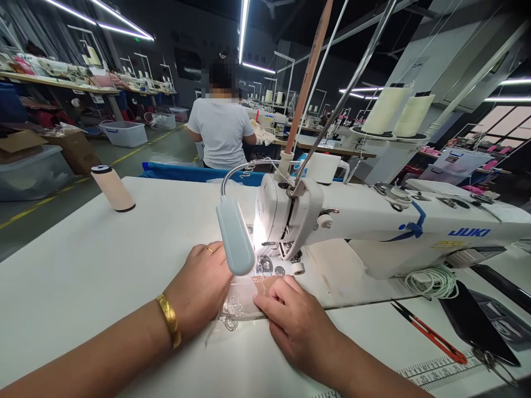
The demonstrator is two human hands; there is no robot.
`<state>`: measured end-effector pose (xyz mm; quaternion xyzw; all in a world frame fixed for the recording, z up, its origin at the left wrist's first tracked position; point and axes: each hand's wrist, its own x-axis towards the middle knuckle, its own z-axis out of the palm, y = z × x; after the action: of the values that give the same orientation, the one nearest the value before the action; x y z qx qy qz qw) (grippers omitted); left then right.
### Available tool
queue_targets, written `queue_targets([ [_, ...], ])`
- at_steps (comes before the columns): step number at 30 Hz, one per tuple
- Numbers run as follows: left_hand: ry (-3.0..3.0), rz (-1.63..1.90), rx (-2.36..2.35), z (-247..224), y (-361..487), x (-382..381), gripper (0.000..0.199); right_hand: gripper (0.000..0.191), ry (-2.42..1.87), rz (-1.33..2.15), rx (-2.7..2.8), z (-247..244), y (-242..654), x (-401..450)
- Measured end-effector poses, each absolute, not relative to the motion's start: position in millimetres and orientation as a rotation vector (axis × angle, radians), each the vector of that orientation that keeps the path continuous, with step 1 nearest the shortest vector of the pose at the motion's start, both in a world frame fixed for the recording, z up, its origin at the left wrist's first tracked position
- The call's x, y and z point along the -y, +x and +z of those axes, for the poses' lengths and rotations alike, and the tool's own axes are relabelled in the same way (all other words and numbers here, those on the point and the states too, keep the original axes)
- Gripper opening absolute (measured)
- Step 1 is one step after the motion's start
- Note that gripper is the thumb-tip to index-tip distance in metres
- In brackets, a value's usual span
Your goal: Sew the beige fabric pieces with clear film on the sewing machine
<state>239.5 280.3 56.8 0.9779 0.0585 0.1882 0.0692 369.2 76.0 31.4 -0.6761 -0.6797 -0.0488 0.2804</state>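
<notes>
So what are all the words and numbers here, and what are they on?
"JUKI": blue letters on the near white metal sewing machine.
"JUKI": smaller, on another white sewing machine farther back.
Too small or blurred to read: yellow rectangular label, numbers on black-marked ruler, pale paper sheet high up.

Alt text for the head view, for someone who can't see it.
The wearer's right hand touches tan material at a white JUKI sewing machine; the left hand lies partly behind a gray lamp. A peach thread cone stands left, red snips lie right; beyond, a co-worker faces away.
</notes>
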Motion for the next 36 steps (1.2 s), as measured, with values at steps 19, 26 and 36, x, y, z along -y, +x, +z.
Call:
queue_targets([
  [19,2.954,0.451,-0.017,39.6,239.9,-278.2,0.021,0.039,-1.891,-0.201,1.767,28.3,369.3,-76.5],
  [26,2.886,0.482,-0.015,32.9,247.2,-285.6,0.026,0.048,-1.941,-0.188,1.734,23.9,371.1,-77.6],
  [36,2.819,0.521,-0.016,30.5,248.0,-289.8,0.023,0.047,-1.958,-0.201,1.725,24.5,369.7,-78.2],
])
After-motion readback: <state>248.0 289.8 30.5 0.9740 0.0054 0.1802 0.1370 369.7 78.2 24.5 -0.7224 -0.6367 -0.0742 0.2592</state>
